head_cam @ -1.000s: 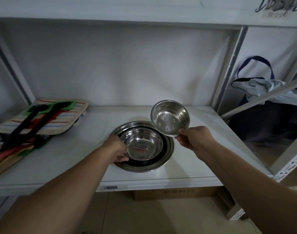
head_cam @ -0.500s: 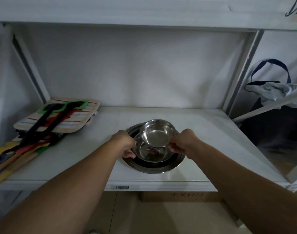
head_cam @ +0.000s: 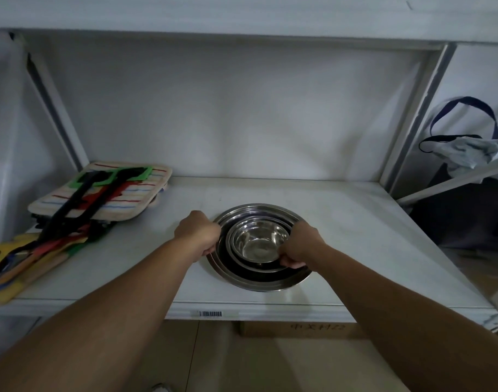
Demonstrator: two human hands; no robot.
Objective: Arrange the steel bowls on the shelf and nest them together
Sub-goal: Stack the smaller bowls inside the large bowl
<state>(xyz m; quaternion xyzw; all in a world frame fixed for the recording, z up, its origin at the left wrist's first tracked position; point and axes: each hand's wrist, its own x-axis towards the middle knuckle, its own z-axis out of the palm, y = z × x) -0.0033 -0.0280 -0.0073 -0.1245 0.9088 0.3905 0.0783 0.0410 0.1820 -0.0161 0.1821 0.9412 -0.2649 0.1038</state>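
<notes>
A white wall (head_cam: 228,114) is seen behind the white metal rack (head_cam: 417,114). Dim light is given. Under the board, a beige tiled floor (head_cam: 242,363) and a cardboard box (head_cam: 298,329) are seen.

Glossy polished steel bowls (head_cam: 259,244) sit on a matt white shelf (head_cam: 355,222) beside striped cloth mats (head_cam: 106,199)

We see two bare forearms, no sleeves, cuffs or gloves anywhere along them. Left hand (head_cam: 199,232) and right hand (head_cam: 301,244): no rings, no watch, no bands at either wrist. Both arms bare from the hands to the bottom edge of view. No markings or jewellery that we can make out; fingernails hidden from us
</notes>
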